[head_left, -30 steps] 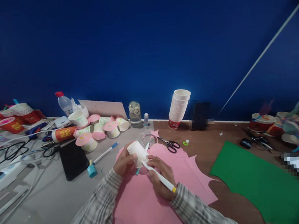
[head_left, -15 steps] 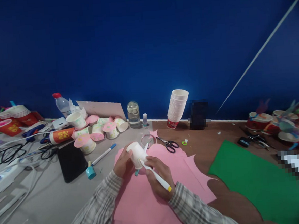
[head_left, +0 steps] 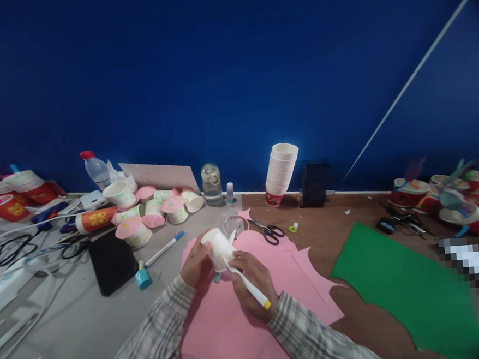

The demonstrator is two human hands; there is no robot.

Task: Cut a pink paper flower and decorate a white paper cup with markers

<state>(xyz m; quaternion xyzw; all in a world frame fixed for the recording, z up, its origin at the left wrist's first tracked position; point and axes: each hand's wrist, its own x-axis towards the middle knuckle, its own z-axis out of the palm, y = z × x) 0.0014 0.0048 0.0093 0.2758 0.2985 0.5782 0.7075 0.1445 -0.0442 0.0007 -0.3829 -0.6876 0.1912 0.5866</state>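
A white paper cup, tilted on its side, is gripped by my left hand above the pink paper sheets. My right hand is closed round a white marker with a yellow end. The marker's tip meets or nearly meets the cup's wall; the exact contact is hidden by my fingers. Just beyond the cup lie a roll of clear tape and black-handled scissors. To the left rests a blue-capped white marker.
Decorated paper cups with pink discs cluster at the back left, near a glass jar. A leaning stack of white cups stands by the wall. Green paper lies right; a black phone and cables lie left.
The whole view has shifted slightly, so things sit a little further left. Both hands keep their hold on the cup and marker, with hardly any movement between them.
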